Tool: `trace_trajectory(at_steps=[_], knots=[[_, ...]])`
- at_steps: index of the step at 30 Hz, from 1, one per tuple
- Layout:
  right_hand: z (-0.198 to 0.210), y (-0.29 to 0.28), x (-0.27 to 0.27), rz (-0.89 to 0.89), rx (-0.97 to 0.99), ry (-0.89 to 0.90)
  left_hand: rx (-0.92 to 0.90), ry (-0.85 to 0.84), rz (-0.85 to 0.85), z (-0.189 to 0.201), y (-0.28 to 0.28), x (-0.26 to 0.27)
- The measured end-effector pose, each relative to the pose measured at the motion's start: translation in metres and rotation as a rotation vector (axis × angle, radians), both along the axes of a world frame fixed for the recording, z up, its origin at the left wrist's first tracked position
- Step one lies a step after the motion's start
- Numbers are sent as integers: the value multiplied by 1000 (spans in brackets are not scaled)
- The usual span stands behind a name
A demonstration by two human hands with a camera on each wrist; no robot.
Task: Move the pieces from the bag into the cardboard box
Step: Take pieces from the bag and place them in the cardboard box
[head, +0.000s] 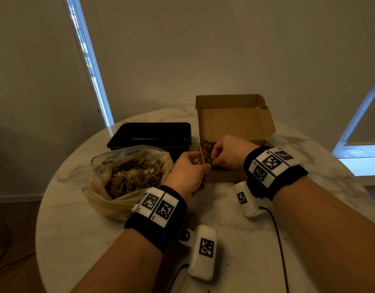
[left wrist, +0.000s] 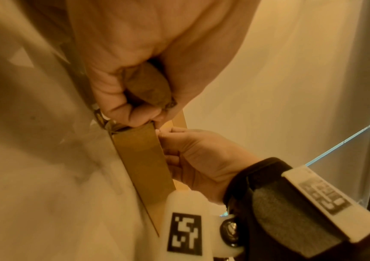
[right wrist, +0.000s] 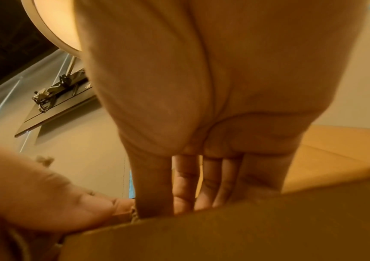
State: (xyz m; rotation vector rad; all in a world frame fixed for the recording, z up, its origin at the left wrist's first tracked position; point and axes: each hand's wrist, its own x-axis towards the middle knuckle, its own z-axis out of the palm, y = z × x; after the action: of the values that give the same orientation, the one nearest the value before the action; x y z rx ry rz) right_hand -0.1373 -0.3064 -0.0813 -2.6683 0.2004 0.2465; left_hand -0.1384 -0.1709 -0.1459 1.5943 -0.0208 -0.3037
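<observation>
A clear plastic bag lies open at the left with brown pieces inside. The cardboard box stands open at the right, and dark pieces lie in its left end. My left hand hovers at the box's front left corner, fingers curled around a clump of pieces. My right hand reaches down into the box over its front wall. Its fingers point straight down, the tips hidden behind that wall. The two hands nearly touch.
A black plastic tray sits behind the bag, left of the box. Everything rests on a round marble table, whose edge curves close at the left and right. A dark cable trails from my right wrist across the near side.
</observation>
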Motion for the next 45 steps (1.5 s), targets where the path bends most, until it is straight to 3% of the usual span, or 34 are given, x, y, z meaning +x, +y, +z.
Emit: trace_trajectory(at_steps=[5, 10, 13, 16, 19, 23, 32, 45], knots=[[-1, -6, -4, -5, 37, -37, 23, -50, 35, 11, 1, -1], [4, -10, -10, -16, 167, -55, 183, -201, 23, 34, 0, 5], [10, -12, -13, -32, 164, -197, 229, -202, 29, 49, 1, 14], [15, -9, -16, -22, 308, -365, 206, -191, 18, 62, 4, 24], [16, -2, -16, 14, 466, -450, 202, -188, -32, 72, 4, 31], [17, 3, -12, 25, 498, -533, 152, -145, -29, 84, 4, 36], [22, 10, -8, 67, 688, -554, 246, -178, -143, 108, 10, 47], [21, 18, -10, 69, 789, -524, 409, -158, -268, 129, 31, 70]])
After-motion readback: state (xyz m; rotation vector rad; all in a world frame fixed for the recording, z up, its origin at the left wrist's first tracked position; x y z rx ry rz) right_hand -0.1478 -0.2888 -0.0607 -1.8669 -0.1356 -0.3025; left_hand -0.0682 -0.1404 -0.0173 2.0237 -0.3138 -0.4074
